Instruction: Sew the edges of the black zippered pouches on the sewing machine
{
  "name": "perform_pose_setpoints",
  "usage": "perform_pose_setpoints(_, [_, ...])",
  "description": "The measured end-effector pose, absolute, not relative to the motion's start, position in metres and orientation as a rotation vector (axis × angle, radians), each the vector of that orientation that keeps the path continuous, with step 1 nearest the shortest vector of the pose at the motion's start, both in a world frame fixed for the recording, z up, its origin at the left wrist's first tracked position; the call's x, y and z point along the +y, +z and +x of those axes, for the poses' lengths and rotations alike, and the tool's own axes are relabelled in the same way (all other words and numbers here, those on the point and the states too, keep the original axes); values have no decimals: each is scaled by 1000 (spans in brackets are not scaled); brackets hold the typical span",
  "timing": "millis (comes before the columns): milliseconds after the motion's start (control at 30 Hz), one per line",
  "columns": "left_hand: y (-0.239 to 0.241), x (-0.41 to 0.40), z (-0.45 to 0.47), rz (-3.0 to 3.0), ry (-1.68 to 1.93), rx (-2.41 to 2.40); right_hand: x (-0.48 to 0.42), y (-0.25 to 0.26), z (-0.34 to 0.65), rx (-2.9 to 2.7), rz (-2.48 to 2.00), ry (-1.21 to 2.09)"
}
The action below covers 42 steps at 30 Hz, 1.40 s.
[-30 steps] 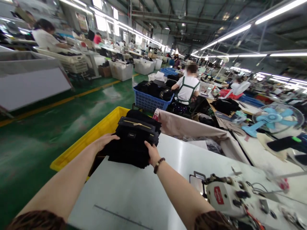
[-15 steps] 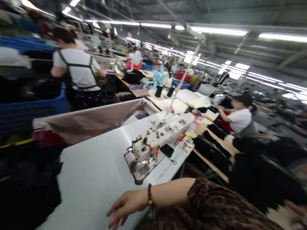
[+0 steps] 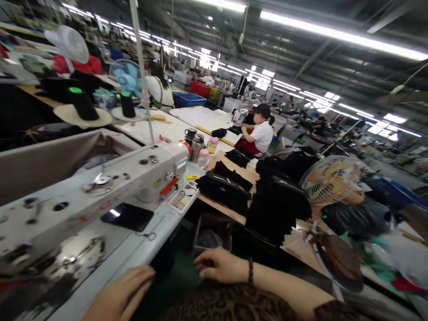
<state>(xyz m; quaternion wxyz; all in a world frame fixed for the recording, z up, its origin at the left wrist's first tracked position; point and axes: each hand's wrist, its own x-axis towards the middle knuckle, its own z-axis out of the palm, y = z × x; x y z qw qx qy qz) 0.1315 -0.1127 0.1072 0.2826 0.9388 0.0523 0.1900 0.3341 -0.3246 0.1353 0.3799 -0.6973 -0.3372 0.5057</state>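
My left hand (image 3: 122, 292) lies flat with fingers stretched out on the front edge of the white sewing table (image 3: 150, 249), holding nothing. My right hand (image 3: 219, 266), with a bead bracelet at the wrist, rests low beside the table over my leopard-print clothing, fingers loosely spread and empty. A white sewing machine (image 3: 133, 174) stands on the table just beyond my left hand. A black phone (image 3: 127, 217) lies in front of it. A small parts tray (image 3: 183, 198) sits at the table's right end.
Black fabric pieces (image 3: 224, 187) and a bigger black pile (image 3: 277, 205) lie on a wooden bench to the right, beside a small fan (image 3: 329, 178). A dark bin (image 3: 212, 232) stands below. Thread cones (image 3: 82, 102) and bottles (image 3: 197, 145) stand behind. A seated person (image 3: 261, 133) works further back.
The view has swung right, away from the yellow crate. Both hands have let go of the black stack and come down to the table's front edge.
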Motion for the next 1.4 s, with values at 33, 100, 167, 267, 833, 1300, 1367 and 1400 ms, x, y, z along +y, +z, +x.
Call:
perform_pose_setpoints(33, [102, -121, 161, 2494, 430, 163, -346, 142, 354, -920, -1840, 1236])
perform_pose_setpoints(100, [94, -133, 222, 2457, 236, 289, -388, 154, 390, -1095, -2002, 1103])
perform_pose_setpoints(167, [88, -140, 278, 2418, 36, 449, -423, 160, 420, -1160, -2123, 1009])
perform_pose_setpoints(267, [79, -142, 349, 2396, -8, 567, -453, 154, 450, -1043, -2175, 911])
perform_pose_setpoints(833, [26, -125, 545, 2447, -39, 863, -433, 86, 542, -651, -2180, 862])
perform_pose_setpoints(1300, [62, -140, 540, 2545, 122, 360, -242, 113, 679, -2282, -2091, 80])
perform_pose_setpoints(1367, [62, -135, 541, 2491, 165, 410, -231, 115, 693, -2398, -2063, 2])
perform_pose_setpoints(1400, [61, -131, 542, 2458, 193, 464, -227, 116, 699, -2418, -2068, -29])
